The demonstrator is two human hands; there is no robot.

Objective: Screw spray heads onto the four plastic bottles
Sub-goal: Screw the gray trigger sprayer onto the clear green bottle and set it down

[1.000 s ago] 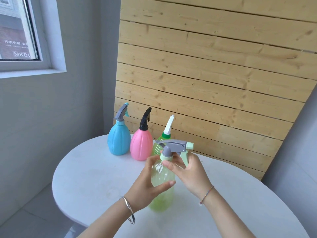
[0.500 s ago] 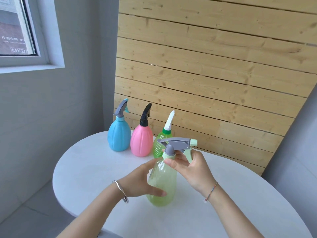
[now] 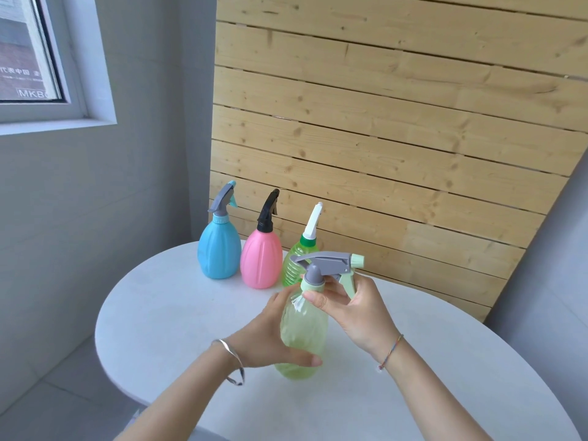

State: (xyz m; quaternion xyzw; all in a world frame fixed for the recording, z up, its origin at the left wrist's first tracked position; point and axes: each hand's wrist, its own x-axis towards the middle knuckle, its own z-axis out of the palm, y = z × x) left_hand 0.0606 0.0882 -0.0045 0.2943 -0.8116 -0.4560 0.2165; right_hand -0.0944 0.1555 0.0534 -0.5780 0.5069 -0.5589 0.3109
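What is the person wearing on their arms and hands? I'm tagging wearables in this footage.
Both forearms are bare, with no sleeves in view and no gloves. The left hand has a plain silver bangle on its wrist. The right hand has a thin multicoloured string bracelet on its wrist. No rings show on the fingers.

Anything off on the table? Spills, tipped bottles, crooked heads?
Nothing stands out. The blue bottle, pink bottle and ribbed green bottle stand upright with heads on; no spill shows on the table.

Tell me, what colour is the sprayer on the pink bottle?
Black. The sprayer on the pink bottle shows clearly in the head view.
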